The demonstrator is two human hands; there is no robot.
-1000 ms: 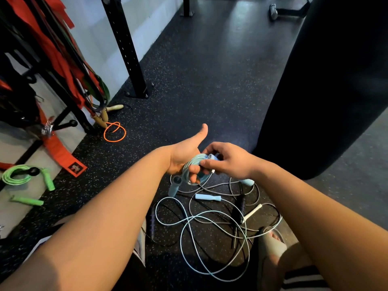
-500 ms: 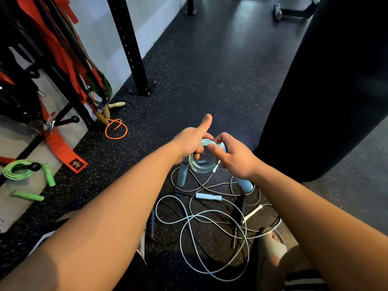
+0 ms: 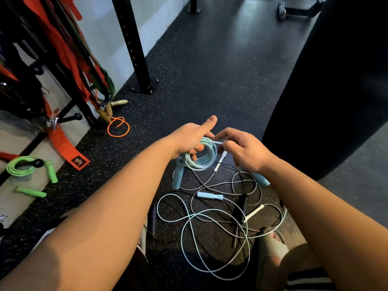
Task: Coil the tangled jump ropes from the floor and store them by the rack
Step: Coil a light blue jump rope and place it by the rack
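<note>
so the left hand [image 3: 186, 137] has the light blue coil [image 3: 202, 159] looped round its curled fingers, thumb stuck up out of the way, probably so loops come out even. The right hand [image 3: 245, 152] pinches the free strand to feed another wrap (handles [image 3: 177, 175] dangling underneath). The other ropes [image 3: 207, 195] sprawl tangled on the floor [image 3: 210, 70] below.

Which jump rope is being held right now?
The light blue rope, coiled in the left hand, with the right hand pinching its strand. The green rope and orange rope lie unheld.
</note>
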